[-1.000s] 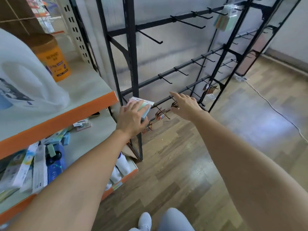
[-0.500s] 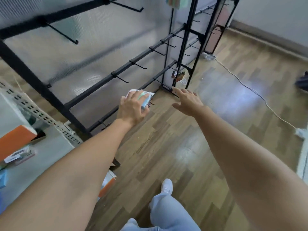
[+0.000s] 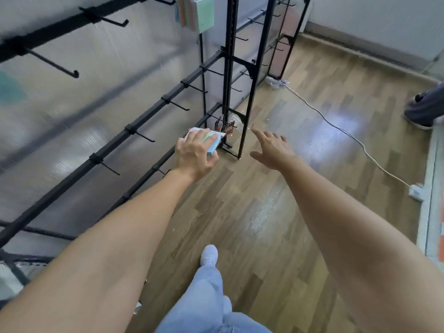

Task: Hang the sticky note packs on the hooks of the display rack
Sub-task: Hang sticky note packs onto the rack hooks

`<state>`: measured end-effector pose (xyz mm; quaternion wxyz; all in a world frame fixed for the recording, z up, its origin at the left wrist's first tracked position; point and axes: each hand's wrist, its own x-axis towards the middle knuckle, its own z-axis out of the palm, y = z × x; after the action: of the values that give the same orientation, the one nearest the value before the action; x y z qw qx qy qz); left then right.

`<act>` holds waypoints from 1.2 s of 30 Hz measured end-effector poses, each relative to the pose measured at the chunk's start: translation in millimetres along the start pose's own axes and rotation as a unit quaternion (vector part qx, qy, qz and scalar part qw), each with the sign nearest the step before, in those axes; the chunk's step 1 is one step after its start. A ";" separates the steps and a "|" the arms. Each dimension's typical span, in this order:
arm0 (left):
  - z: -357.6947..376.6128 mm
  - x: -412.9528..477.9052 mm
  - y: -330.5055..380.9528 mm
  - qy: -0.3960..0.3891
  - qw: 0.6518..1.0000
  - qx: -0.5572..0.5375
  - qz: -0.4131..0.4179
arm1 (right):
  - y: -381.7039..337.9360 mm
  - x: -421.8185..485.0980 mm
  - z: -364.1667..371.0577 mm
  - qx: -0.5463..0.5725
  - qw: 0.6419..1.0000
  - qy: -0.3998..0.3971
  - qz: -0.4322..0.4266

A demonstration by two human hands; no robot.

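Far to the left of the left hand [image 3: 194, 155] stands the black display rack [image 3: 230, 68]. It has long bars, and many bare hooks [image 3: 144, 138] stick out from them. High above this hand, a few hung packs [image 3: 197, 10] are already on a top hook.

The left hand grips a small stack of sticky note packs [image 3: 211, 141] from above, with its fingers curled round them. The packs look pale green and blue. They are near the low bars, but they touch no hook. Just past the fingers, some small brown things [image 3: 225, 126] hang low by the rack's post. I cannot tell what they are.

On the other side of the post is the right hand [image 3: 271, 150]. It is loose and spread out, and it holds nothing. It hovers over the wood floor [image 3: 264, 212]. Well to the right of it, a white cable [image 3: 348, 131] runs along the floor, and a dark shoe [image 3: 422, 109] shows at the edge.

I think the person is bringing the packs to the rack and picking a hook. Next, the free hand likely needs to take one pack from the stack. Then it must line up the hanging hole with a hook's turned-up tip and slide the pack on. The hole is hidden, so it may need a look first
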<state>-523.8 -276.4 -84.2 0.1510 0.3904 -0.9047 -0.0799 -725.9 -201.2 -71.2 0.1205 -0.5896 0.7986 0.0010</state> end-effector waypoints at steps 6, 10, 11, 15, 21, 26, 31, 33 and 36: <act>27.3 100.8 15.3 -0.019 0.998 -0.007 0.054 | 56.3 66.5 -20.6 0.011 0.999 0.007 0.044; 43.6 158.3 30.4 -0.022 0.996 -0.006 0.091 | 95.3 100.9 -35.1 0.018 0.997 0.010 0.071; 48.2 173.0 35.5 -0.026 0.995 -0.007 0.098 | 106.0 109.1 -38.2 0.020 0.997 0.009 0.076; 71.8 233.8 61.5 -0.031 0.994 -0.005 0.108 | 156.4 148.5 -49.0 0.023 0.996 0.001 0.088; 122.2 326.4 114.1 -0.063 0.996 -0.004 0.068 | 246.9 220.7 -74.9 0.016 0.998 -0.003 0.066; 155.1 401.9 162.0 -0.066 0.996 0.005 0.061 | 321.0 277.8 -98.8 0.001 0.999 -0.011 0.042; 168.8 479.0 180.8 -0.048 0.998 -0.007 0.040 | 373.9 336.3 -119.2 -0.031 0.999 -0.016 0.030; 174.4 513.3 181.2 -0.031 0.999 -0.014 0.031 | 390.4 365.8 -127.3 -0.033 0.999 -0.018 0.021; 186.0 563.7 177.2 -0.027 0.999 -0.012 0.024 | 410.6 415.3 -139.1 -0.032 0.999 -0.014 0.018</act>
<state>-1073.2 -562.3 -94.0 0.1333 0.3648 -0.9163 -0.0981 -1253.7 -487.2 -74.2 0.1130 -0.5789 0.8067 0.0371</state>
